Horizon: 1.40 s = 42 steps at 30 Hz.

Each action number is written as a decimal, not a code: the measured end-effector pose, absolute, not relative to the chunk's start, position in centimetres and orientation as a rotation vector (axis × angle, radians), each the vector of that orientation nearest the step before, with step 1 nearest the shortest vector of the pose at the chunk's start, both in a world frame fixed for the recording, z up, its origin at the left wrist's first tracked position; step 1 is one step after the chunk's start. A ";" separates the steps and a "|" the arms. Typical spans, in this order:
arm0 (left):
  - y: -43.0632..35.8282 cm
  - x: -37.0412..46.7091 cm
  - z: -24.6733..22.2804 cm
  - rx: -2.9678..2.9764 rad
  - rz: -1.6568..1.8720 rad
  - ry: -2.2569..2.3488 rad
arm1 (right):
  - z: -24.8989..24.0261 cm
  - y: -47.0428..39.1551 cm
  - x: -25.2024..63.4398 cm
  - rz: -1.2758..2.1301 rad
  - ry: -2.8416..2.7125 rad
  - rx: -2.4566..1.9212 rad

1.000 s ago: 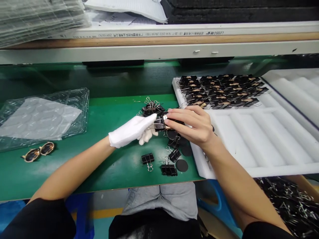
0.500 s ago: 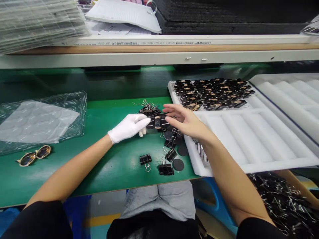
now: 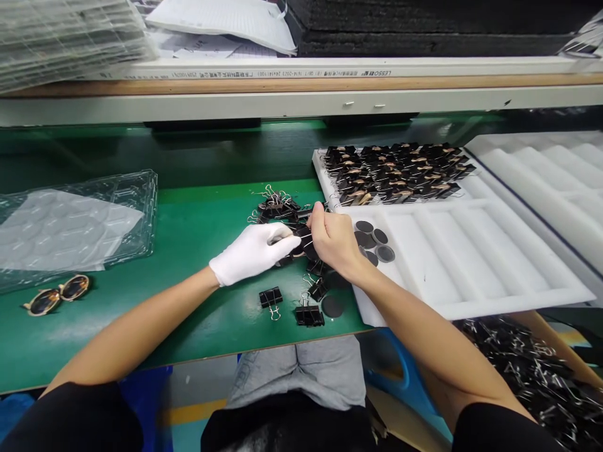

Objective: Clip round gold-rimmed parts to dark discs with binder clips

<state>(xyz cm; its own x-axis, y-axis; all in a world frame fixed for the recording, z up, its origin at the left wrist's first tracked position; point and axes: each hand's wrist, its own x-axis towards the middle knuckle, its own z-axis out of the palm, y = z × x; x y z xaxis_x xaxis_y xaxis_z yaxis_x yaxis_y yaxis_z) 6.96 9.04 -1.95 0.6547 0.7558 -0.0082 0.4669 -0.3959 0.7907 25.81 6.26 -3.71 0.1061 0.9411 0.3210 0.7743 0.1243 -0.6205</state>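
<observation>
My gloved left hand and my bare right hand meet over the green mat. Together they pinch a small black piece that looks like dark round discs with a binder clip. Just behind them lies a pile of black binder clips. Loose clips and a black disc lie in front of the hands. A white foam tray starts right of my right hand, with several dark discs in its near-left groove.
The foam tray's far row holds many clipped dark pieces. A clear plastic tray and sunglasses lie at the left. A bin of binder clips sits below the table's right edge. A shelf overhangs the back.
My right hand opened and lifted off the piece, then drew left and closed on it again. Dark discs now show on the foam tray where the hand was.
</observation>
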 end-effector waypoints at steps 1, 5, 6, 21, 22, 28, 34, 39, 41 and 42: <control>8.8 7.0 -1.9 2.083 0.485 0.966 | -3.6 6.1 25.7 0.269 -1.687 -1.674; 8.3 7.2 -1.6 2.040 0.593 1.030 | -3.2 6.0 25.5 0.219 -1.650 -1.641; 8.3 7.2 -1.5 2.016 0.592 1.028 | -3.2 6.1 25.6 0.226 -1.647 -1.630; 8.7 6.5 -0.4 2.104 0.578 0.932 | -2.8 6.0 25.8 0.234 -1.678 -1.591; 8.8 6.5 -0.4 2.099 0.558 0.921 | -2.7 6.0 25.8 0.246 -1.692 -1.593; 9.8 5.9 -0.5 2.077 0.453 0.837 | -2.9 6.2 26.1 0.335 -1.704 -1.621; 10.0 5.8 -0.8 2.078 0.458 0.945 | -1.7 5.8 26.8 0.359 -1.769 -1.759; 9.7 5.6 -0.3 2.252 0.448 1.009 | 0.5 4.9 27.5 0.534 -2.193 -1.324; 9.7 5.2 0.0 2.272 0.398 0.986 | 1.1 4.6 27.9 0.655 -2.280 -1.249; 9.8 4.9 0.1 2.268 0.365 0.966 | 1.5 4.4 28.4 0.676 -2.300 -1.244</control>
<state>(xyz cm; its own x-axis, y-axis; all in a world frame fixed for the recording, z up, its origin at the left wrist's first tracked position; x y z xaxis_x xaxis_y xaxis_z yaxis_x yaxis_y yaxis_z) 4.90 9.83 0.09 0.6912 0.7226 0.0051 0.5452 -0.5261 0.6527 28.37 4.35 1.46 -0.5001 0.8539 0.1440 0.6402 0.4766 -0.6025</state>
